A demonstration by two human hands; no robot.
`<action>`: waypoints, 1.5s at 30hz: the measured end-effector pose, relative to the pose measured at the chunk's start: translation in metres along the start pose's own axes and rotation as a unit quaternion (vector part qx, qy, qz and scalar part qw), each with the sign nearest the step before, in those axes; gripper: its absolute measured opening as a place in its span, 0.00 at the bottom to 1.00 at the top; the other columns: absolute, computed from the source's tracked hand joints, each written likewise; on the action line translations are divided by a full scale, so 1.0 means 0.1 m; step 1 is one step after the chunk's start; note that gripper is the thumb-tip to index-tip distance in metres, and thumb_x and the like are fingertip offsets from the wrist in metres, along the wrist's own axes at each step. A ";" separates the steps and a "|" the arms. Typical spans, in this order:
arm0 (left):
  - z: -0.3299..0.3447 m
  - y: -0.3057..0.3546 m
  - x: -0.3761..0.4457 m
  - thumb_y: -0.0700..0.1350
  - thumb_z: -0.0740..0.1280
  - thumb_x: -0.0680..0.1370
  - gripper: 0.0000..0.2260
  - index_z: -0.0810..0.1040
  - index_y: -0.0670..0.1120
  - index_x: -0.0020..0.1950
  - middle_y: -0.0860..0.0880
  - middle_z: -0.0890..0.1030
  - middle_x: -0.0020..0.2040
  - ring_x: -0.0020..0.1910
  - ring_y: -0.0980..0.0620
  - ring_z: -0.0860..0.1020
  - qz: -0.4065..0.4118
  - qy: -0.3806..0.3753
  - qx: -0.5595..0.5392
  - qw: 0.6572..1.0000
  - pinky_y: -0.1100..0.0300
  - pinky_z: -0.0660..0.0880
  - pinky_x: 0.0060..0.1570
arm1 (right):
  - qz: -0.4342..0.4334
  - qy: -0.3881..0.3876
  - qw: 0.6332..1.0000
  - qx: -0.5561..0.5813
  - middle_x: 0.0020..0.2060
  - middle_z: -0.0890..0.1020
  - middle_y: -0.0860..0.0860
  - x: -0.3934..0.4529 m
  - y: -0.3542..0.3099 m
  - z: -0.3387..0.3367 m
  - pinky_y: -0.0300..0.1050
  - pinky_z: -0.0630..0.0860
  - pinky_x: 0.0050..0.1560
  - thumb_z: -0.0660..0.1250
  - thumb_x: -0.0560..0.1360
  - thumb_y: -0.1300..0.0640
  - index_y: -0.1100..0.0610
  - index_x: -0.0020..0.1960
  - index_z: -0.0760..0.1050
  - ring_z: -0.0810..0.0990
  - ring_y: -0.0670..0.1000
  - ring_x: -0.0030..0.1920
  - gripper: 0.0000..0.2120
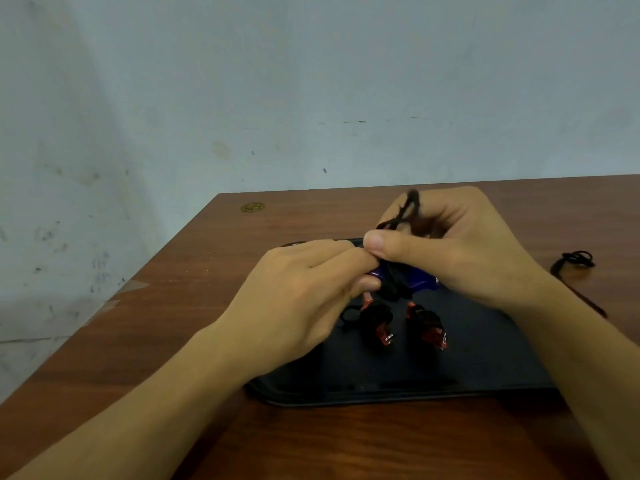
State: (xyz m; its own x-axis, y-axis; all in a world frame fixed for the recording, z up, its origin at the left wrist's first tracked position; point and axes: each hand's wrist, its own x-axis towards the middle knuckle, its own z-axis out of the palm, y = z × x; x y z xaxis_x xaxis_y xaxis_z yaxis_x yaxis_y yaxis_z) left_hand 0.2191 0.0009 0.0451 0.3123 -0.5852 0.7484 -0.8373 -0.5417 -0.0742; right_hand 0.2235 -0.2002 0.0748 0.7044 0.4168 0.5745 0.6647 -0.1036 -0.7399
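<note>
Cord pinched tight in right hand, left hand pinching blue clip; ease either grip, winding springs loose.

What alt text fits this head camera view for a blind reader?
A left hand and a right hand hold a small blue plastic piece wrapped in thin black cord above a flat black mat on a brown wooden table. Two red cord-wrapped pieces lie on the mat.

Both forearms are reaching forward and converging. The left hand is pinching with curled fingers, and the right hand is pinching too, its thumb touching the left fingertips.
</note>
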 end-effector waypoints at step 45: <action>0.06 -0.01 0.03 0.43 0.67 0.80 0.12 0.77 0.43 0.37 0.50 0.74 0.64 0.66 0.53 0.73 -0.269 0.171 -0.088 0.944 0.71 0.68 0.57 | -0.034 0.224 0.974 -0.018 0.46 0.83 0.48 0.01 0.13 0.52 0.44 0.81 0.39 0.73 0.75 0.61 0.51 0.51 0.81 0.82 0.46 0.45 0.07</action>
State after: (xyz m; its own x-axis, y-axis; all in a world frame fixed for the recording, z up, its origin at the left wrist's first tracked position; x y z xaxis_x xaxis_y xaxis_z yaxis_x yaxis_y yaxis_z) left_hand 0.2236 -0.0039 0.0432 0.5745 -0.0087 0.8185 -0.6706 -0.5784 0.4646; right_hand 0.2197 -0.1539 0.0471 0.6906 -0.0115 0.7231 0.7166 -0.1244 -0.6863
